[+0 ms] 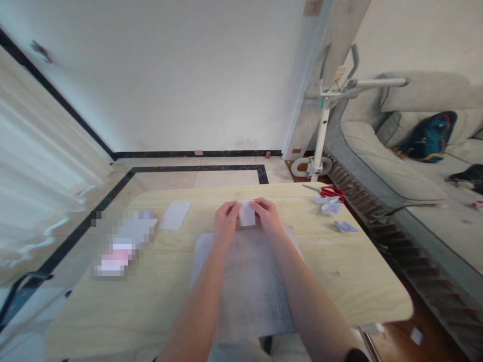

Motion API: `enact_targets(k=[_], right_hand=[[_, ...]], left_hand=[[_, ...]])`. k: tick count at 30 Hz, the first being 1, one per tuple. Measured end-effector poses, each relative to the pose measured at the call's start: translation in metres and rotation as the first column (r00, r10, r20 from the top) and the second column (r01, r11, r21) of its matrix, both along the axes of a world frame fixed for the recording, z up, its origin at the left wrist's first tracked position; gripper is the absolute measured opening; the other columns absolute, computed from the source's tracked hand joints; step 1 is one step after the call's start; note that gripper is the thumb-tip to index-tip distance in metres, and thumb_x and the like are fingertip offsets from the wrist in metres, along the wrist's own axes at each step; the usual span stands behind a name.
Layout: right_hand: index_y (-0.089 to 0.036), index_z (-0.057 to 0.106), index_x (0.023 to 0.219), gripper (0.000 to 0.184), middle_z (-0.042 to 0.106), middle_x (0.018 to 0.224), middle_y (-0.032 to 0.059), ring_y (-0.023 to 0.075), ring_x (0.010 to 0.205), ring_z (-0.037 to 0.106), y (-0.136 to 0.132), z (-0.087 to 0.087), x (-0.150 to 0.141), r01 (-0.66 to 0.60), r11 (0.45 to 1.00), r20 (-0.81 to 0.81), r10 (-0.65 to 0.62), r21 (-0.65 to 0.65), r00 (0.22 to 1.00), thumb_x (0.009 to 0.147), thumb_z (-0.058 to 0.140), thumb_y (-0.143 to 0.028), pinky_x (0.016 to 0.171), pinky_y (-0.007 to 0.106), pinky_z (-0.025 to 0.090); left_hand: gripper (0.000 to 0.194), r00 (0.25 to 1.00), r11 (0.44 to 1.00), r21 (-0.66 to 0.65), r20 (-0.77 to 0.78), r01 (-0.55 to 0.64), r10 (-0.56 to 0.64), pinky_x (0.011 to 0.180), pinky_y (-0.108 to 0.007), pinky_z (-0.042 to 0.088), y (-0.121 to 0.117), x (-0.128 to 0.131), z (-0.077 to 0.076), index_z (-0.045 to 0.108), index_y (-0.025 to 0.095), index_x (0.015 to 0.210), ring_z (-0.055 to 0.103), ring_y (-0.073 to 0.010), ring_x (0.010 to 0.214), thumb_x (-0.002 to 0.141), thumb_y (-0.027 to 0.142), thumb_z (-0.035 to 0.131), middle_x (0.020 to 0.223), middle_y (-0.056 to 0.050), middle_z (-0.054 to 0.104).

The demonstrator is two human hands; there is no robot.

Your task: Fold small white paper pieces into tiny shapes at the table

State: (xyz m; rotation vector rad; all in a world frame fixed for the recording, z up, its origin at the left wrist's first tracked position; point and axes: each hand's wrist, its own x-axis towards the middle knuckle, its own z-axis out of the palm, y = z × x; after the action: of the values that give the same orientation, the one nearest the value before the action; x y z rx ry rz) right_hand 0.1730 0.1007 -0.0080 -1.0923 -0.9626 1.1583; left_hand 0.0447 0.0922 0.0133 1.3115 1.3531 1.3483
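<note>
Between my two hands, near the far side of the wooden table (347,291), is a small white piece of paper (247,215). My left hand (226,219) pinches its left edge with thumb and fingers. On the opposite edge, my right hand (267,215) grips the paper near its upper corner. Under my forearms lies a large, thin printed sheet (256,286), reaching the table's near edge. A blank white sheet of paper (175,215) rests to the left of my hands.
Red-handled scissors (332,193) lie at the table's far right, beside folded paper pieces (329,205) and another folded paper (345,227). A pixelated stack (126,241) sits on the left. Beyond the right edge stand a grey sofa (377,176) and a white metal stand (320,136).
</note>
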Motion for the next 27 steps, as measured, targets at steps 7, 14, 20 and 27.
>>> enact_targets(k=[7,14,20,27], right_hand=[[-0.019,0.058,0.064,0.025,0.05,0.055,-0.0036,0.0112,0.052,0.043,-0.0009,-0.0005,0.0009,-0.006,1.0,0.062,0.006,-0.005,0.998,0.065,0.067,-0.042,0.051,0.024,0.033],[-0.019,0.058,0.062,0.025,0.05,0.055,-0.0036,0.0104,0.051,0.043,-0.0024,-0.0002,-0.0001,-0.046,0.999,0.038,0.045,0.023,0.998,0.066,0.067,-0.041,0.05,0.024,0.032],[-0.019,0.058,0.063,0.022,0.049,0.055,-0.0042,0.0098,0.051,0.041,0.0001,-0.0024,0.0019,0.005,1.0,0.006,-0.005,0.015,1.0,0.066,0.068,-0.038,0.048,0.024,0.029],[-0.019,0.058,0.062,0.022,0.048,0.055,-0.0047,0.0093,0.051,0.04,0.0031,-0.0054,0.0032,0.047,0.998,-0.028,-0.046,0.039,0.999,0.066,0.068,-0.038,0.049,0.023,0.03]], left_hand=[[0.025,0.997,0.999,0.048,-0.072,-0.015,0.018,0.055,-0.022,0.037,-0.0024,0.0006,0.0003,0.062,0.016,0.07,0.05,-0.0137,0.062,0.081,0.035,0.05,0.063,-0.001,0.058],[0.025,0.992,0.997,0.046,-0.114,-0.056,0.061,0.059,-0.023,0.039,-0.0012,-0.0003,-0.0001,0.063,0.015,0.074,0.052,-0.0144,0.065,0.08,0.036,0.05,0.067,-0.002,0.06],[0.031,0.995,1.0,0.015,-0.096,-0.007,0.008,0.06,-0.023,0.041,-0.0028,0.0025,0.0025,0.067,0.013,0.078,0.054,-0.0143,0.065,0.078,0.04,0.052,0.069,-0.003,0.063],[0.035,0.989,0.999,0.024,-0.141,0.044,-0.04,0.058,-0.022,0.04,-0.0042,0.0028,0.0012,0.066,0.013,0.077,0.053,-0.0139,0.065,0.081,0.042,0.048,0.069,-0.003,0.063]])
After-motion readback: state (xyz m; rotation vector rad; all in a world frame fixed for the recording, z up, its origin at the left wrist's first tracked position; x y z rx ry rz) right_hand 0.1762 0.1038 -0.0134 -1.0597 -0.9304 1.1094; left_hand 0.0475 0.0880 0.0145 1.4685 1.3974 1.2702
